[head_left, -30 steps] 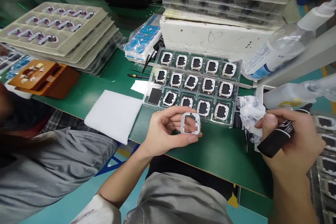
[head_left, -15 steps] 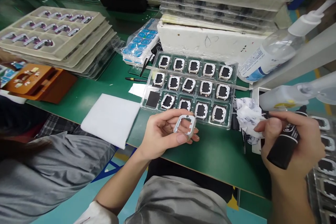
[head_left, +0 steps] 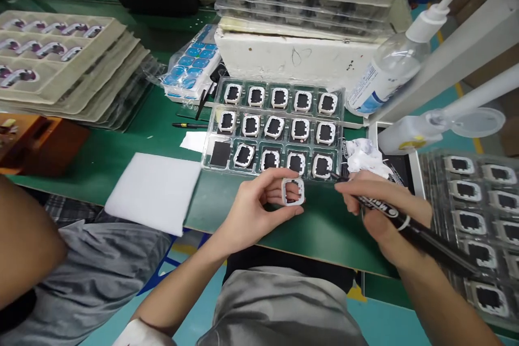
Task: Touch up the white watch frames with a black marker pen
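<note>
Between thumb and fingers, my left hand (head_left: 255, 208) holds a silver watch-case frame (head_left: 292, 192) upright by its edges, just in front of the tray. My right hand (head_left: 389, 211) grips a black marker pen (head_left: 421, 240), its tip pointing left toward that frame, with a gap between them. Behind both hands lies a clear plastic tray (head_left: 207, 165) with rows of similar frames, one in each pocket. Its front left pocket (head_left: 220, 154) shows only a dark bottom. My left fingers hide a bit of the tray's front edge.
White foam sheet (head_left: 150, 189) lies left of the tray, near a co-worker's arm (head_left: 28, 243). Crumpled tissue (head_left: 363, 155) and a pump bottle (head_left: 393, 65) stand on the right. More filled trays (head_left: 466, 205) are stacked beyond my right hand. A white foam block (head_left: 292, 57) bounds the back.
My right hand has come left, and the marker has turned so its tip faces the frame. The frame in my left hand is tilted differently. The view has shifted right.
</note>
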{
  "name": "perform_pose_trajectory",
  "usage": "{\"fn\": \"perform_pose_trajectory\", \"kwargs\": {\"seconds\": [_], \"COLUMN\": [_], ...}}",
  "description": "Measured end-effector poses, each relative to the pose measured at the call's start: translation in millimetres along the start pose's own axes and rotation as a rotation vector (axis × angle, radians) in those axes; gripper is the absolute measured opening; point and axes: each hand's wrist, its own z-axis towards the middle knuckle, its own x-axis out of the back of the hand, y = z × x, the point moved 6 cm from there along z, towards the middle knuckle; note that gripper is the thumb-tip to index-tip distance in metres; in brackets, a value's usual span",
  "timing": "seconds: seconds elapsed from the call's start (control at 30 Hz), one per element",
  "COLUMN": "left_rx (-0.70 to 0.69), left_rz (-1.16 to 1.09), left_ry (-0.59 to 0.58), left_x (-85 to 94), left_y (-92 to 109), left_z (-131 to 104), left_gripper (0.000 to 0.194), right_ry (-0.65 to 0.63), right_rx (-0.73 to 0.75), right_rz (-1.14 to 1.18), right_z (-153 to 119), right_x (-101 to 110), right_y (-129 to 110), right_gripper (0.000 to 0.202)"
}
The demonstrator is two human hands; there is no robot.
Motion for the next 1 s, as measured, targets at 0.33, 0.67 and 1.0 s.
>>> {"fn": "perform_pose_trajectory", "kwargs": {"seconds": [0.33, 0.67, 1.0], "left_rx": [-0.114, -0.257, -0.258], "left_rz": [0.061, 0.239, 0.300], "left_ry": [0.001, 0.007, 0.007], "left_x": [-0.7, -4.8, -4.9], "left_y": [4.1, 14.7, 8.7], "left_z": [-3.0, -7.2, -9.7], "left_gripper": [0.046, 0.045, 0.045], "right_ry": [0.138, 0.185, 0.209], "right_rx": [-0.065, 0.005, 0.057], "right_rz": [0.106, -0.040, -0.054], "right_z": [-13.3, -9.6, -8.3], "right_x": [-49.3, -42.8, -44.4], "right_y": [-9.4, -14.2, -13.3], "right_gripper": [0.017, 0.014, 0.016]}}
